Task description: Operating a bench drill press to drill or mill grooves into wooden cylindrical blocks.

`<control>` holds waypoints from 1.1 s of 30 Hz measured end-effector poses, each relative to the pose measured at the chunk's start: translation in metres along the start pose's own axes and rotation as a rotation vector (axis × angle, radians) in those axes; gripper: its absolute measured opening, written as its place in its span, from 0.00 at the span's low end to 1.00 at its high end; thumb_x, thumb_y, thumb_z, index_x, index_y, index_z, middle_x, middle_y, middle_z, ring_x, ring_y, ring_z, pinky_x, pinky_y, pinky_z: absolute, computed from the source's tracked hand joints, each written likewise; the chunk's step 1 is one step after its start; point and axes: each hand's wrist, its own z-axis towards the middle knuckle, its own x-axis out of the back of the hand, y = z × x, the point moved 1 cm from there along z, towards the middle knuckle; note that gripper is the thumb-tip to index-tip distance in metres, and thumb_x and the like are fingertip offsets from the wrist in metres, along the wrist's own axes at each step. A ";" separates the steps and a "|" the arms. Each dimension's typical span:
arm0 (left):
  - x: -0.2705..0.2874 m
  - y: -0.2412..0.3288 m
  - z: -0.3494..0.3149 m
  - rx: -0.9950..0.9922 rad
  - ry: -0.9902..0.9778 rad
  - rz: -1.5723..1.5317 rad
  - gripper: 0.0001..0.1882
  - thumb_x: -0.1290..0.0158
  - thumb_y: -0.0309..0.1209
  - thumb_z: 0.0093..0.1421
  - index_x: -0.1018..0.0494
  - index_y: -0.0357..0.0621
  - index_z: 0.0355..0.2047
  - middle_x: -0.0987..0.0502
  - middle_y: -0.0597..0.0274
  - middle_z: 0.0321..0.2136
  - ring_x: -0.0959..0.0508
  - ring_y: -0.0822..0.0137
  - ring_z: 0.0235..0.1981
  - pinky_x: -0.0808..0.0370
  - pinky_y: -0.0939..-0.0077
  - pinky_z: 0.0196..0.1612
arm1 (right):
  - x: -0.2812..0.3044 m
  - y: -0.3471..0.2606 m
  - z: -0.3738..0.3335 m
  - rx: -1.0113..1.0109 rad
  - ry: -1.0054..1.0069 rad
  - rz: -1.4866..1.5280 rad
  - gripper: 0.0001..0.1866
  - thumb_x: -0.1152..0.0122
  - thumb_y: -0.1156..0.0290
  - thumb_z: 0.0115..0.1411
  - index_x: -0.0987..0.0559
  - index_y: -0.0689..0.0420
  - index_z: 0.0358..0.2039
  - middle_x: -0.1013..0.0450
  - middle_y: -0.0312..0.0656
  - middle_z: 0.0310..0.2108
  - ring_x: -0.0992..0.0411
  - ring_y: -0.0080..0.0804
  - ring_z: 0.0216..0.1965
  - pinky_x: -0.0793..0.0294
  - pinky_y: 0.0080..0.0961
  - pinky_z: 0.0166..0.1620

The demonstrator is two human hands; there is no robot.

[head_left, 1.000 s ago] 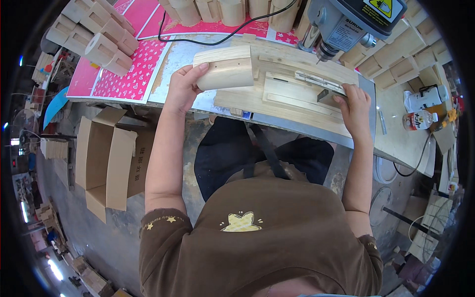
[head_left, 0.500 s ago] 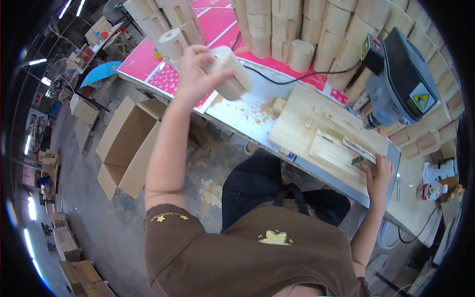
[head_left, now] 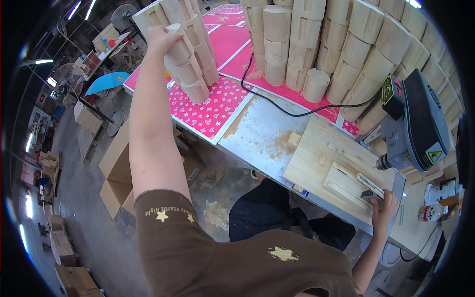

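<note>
My left hand (head_left: 162,39) reaches to the far left, its fingers closed over the top of a pale wooden cylinder (head_left: 181,45). That cylinder rests on a short column of similar cylinders (head_left: 190,81). Much nearer, at the right end of the bench, my right hand (head_left: 385,210) curls round the end of a wooden jig (head_left: 346,185) made of strips on a board. Beside its thumb sits a small dark block (head_left: 367,193). Above the jig hangs the chuck (head_left: 383,162) of a drill press (head_left: 420,119).
Tall stacks of wooden cylinders (head_left: 302,44) line the back of the pink-covered bench (head_left: 208,111). A black cable (head_left: 297,114) crosses it, and sawdust (head_left: 284,143) lies on the metal top. An open cardboard box (head_left: 116,158) stands below left; a plastic bottle (head_left: 431,213) is at far right.
My left hand has carried the wooden cylinder away to the far left and onto the short column. My right hand remains at the jig's end. The whole view has shifted somewhat.
</note>
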 end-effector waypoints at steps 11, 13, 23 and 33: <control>-0.060 -0.008 -0.022 -0.307 0.613 0.410 0.30 0.37 0.42 0.46 0.31 0.37 0.45 0.28 0.49 0.41 0.29 0.47 0.45 0.32 0.57 0.47 | 0.002 -0.012 0.006 -0.043 0.004 -0.066 0.20 0.35 0.68 0.44 0.28 0.59 0.38 0.33 0.45 0.32 0.36 0.47 0.39 0.41 0.37 0.46; -0.092 0.037 -0.050 -0.448 0.622 0.224 0.29 0.36 0.40 0.46 0.31 0.38 0.45 0.28 0.50 0.41 0.29 0.49 0.44 0.32 0.58 0.47 | 0.003 -0.012 0.006 -0.033 0.004 -0.033 0.20 0.34 0.69 0.43 0.28 0.59 0.38 0.33 0.45 0.31 0.36 0.46 0.38 0.41 0.37 0.45; -0.301 0.207 -0.210 -0.042 -0.471 -0.596 0.40 0.33 0.42 0.39 0.40 0.31 0.46 0.32 0.39 0.44 0.31 0.48 0.49 0.31 0.62 0.51 | 0.003 -0.013 0.006 -0.033 0.024 -0.029 0.21 0.33 0.67 0.41 0.27 0.58 0.37 0.32 0.43 0.31 0.35 0.44 0.36 0.42 0.36 0.43; -0.326 0.255 -0.226 0.296 -0.245 -0.322 0.44 0.32 0.40 0.37 0.45 0.33 0.47 0.34 0.39 0.47 0.31 0.45 0.49 0.29 0.62 0.50 | 0.001 -0.012 0.009 -0.010 0.045 -0.017 0.21 0.33 0.66 0.41 0.27 0.57 0.36 0.30 0.41 0.31 0.34 0.43 0.36 0.41 0.36 0.43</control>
